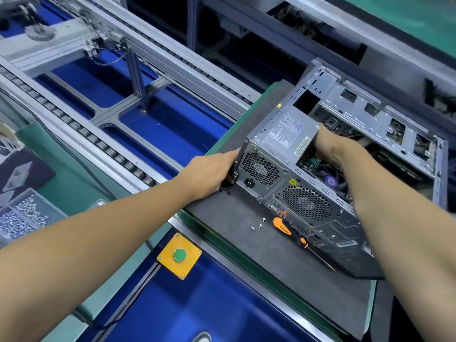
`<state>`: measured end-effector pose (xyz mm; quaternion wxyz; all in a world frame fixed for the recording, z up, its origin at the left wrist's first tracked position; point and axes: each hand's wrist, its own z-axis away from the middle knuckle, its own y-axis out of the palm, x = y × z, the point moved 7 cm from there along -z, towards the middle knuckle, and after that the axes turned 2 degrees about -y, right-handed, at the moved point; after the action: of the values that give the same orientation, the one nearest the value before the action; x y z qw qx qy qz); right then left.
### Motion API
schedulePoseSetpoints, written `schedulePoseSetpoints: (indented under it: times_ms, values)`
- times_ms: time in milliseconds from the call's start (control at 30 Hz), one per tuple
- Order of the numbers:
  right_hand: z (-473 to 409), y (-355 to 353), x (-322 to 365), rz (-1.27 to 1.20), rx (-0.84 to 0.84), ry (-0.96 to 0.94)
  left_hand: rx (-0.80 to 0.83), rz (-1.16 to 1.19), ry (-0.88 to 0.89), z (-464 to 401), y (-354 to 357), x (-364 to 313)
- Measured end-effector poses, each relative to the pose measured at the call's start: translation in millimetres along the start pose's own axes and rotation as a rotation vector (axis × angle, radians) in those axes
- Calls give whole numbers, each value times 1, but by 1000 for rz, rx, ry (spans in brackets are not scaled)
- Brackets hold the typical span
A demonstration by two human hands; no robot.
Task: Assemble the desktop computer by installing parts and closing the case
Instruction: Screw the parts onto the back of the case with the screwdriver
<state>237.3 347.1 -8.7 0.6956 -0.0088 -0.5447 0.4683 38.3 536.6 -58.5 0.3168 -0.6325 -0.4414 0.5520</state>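
Fingers of my left hand (209,172) curl round the computer case (320,193) rear corner; my right hand (330,146) grips the power supply (287,134) inside it, screwdriver (290,230) beside.

The desktop computer case (320,183) is bare grey metal, lying with its open side up on a dark mat over the surface, rear panel toward the viewer. The boxy silver power supply (288,133) (white label on top) sits in the near-left corner, its honeycomb vent and socket showing through the rear panel. A round fan grille lies just beside it. Cables and a purple-capped part show inside.
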Motion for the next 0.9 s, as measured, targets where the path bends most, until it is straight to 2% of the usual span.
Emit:
schedulePoseSetpoints:
  times_ms: [167, 267, 333, 400, 467, 533, 600, 667, 767, 833, 900]
  values:
    - [-1, 0, -11, 24, -44, 20, 124, 134, -100, 0, 15, 16]
    - [3, -2, -12, 31, -58, -9, 116, 394, -44, 3, 9, 16]
    - [6, -7, -10, 41, -82, -20, -32, 370, 137, 10, -10, 6]
    - [11, -13, -6, 110, -137, -18, -257, 276, 309, 15, -36, -9]
    - [10, -16, 2, 159, -149, -44, -497, 248, 419, 6, -72, -31]
    - [7, -14, 8, 157, -130, -66, -585, 244, 470, -26, -111, -63]
    - [10, -12, 14, 150, -123, -83, -476, 152, 454, -80, -136, -102]
    - [16, -7, 22, 195, -99, -149, -155, -34, 366, -131, -128, -136]
    - [20, -1, 20, 345, -32, -177, 320, -371, 265, -161, -77, -159]
    - [20, 0, 10, 432, -7, -125, 449, -578, 237, -163, -51, -162]
    - [16, -1, 1, 477, -15, -95, 455, -673, 266, -162, -42, -166]
